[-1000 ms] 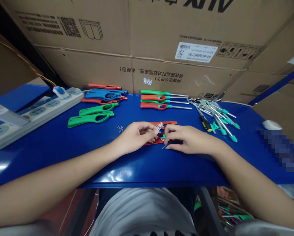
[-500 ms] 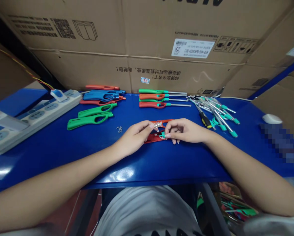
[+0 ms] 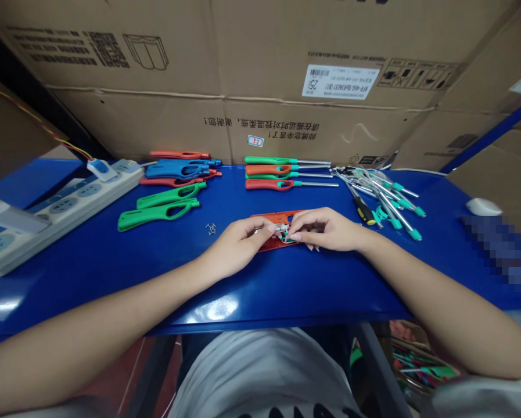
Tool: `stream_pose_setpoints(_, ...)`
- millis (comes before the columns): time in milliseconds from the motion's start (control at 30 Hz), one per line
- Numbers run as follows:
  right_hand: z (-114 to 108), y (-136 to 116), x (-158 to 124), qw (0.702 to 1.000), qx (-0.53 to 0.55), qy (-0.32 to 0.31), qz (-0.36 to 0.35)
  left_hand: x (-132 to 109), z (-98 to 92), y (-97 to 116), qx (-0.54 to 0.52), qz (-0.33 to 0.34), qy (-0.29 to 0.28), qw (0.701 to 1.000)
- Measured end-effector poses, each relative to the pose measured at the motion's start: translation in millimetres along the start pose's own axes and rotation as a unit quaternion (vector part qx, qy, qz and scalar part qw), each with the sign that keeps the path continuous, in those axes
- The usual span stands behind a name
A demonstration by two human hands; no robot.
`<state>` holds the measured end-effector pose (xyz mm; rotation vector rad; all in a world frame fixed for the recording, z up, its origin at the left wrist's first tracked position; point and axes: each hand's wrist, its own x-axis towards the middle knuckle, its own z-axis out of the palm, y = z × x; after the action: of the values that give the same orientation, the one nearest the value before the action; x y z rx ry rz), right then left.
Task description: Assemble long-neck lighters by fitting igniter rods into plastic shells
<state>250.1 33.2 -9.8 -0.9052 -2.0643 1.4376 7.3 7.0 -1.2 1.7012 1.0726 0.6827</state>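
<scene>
My left hand [image 3: 236, 247] pinches a small clear, silvery cylinder [image 3: 279, 228] between thumb and fingertips. Close beside it, the closed fingers of my right hand [image 3: 330, 229] grip a small green part with a pale tube or wire [image 3: 287, 236]. Under my hands lie an orange lighter shell half [image 3: 265, 220] and a red lighter shell half [image 3: 272, 244] on the blue table. My fingers cover much of both shells. Left of my left hand lie several small screws [image 3: 211, 229].
Blue, green and red lighter handles [image 3: 162, 212] lie left; lighters with metal barrels [image 3: 271, 184] lie at centre back. Metal tubes with green ends [image 3: 388, 206] and a screwdriver [image 3: 365, 212] are at right. A power strip [image 3: 75, 203] runs along the left; cardboard [image 3: 155, 110] stands behind.
My left hand has brought the clear cylinder down and right, against the green part at my right fingertips. My right hand has hardly moved.
</scene>
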Motion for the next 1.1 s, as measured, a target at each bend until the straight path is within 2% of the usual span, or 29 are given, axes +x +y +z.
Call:
stream_pose_setpoints(233, 1.7, 1.0, 1.0, 1.000, 0.010, 0.023, -0.002, -0.3, 0.1, 0.5, 0.017, -0.001, -0.005, 1.000)
stream_pose_setpoints(367, 1.4, 1.0, 2.1, 0.999, 0.025, 0.023, 0.016, 0.6, 0.2, -0.3, 0.001, -0.002, -0.005, 1.000)
stream_pose_setpoints(700, 0.3, 2.9, 2.0, 0.998, 0.045, 0.035, 0.010, 2.3, 0.2, 0.1, -0.050, -0.022, 0.001, 0.998)
stream_pose_setpoints(1100, 1.9, 1.3, 3.7, 0.998, 0.040, 0.046, 0.017, 2.0, -0.4, -0.5, -0.029, -0.021, -0.010, 0.999)
